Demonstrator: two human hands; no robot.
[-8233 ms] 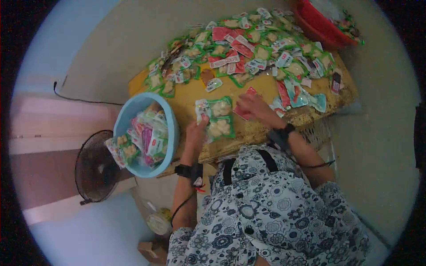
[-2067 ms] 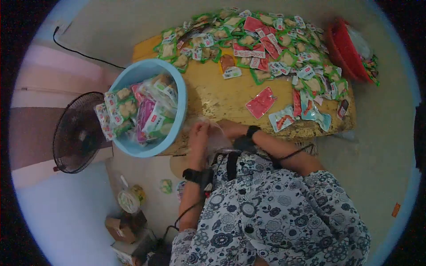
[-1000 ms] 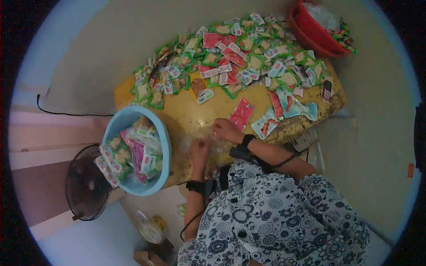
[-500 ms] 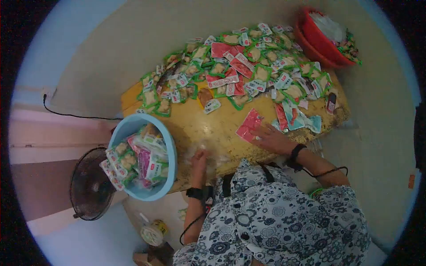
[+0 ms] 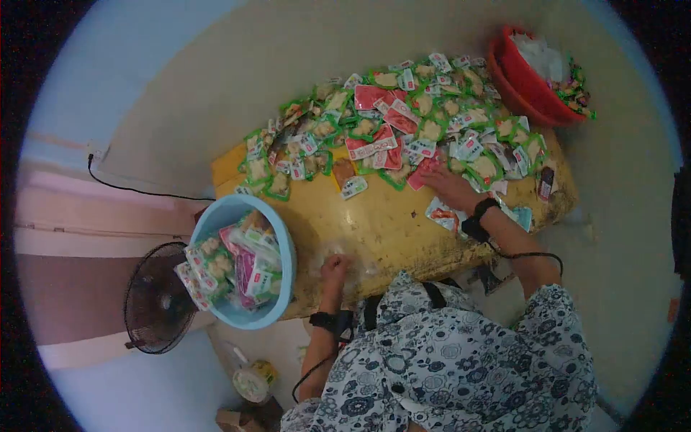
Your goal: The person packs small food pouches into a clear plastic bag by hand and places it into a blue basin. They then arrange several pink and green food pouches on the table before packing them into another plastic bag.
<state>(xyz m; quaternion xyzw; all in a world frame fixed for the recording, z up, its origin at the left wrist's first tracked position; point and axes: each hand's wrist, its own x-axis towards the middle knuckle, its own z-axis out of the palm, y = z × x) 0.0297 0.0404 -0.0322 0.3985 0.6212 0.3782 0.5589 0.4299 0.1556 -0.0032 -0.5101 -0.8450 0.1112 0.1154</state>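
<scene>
My left hand (image 5: 335, 266) is closed on a clear plastic bag (image 5: 363, 261) low on the yellow table (image 5: 367, 216). My right hand (image 5: 450, 186) lies with its fingers stretched over a pink packet (image 5: 419, 175) at the near edge of the pile. Green-edged food packets (image 5: 430, 130) and several pink and red ones are heaped across the back of the table. Small pale blue packets (image 5: 440, 214) lie under and beside my right wrist.
A light blue basin (image 5: 289, 263) full of packets stands at the left, beside a black fan (image 5: 160, 297). Red basins (image 5: 512, 83) with a white bag stand at the back right. A tub (image 5: 252, 383) is on the floor.
My right hand has moved up and away toward the pile, and the pink packet under it is now against the heap. My left hand stays low with the clear bag. The view has shifted slightly.
</scene>
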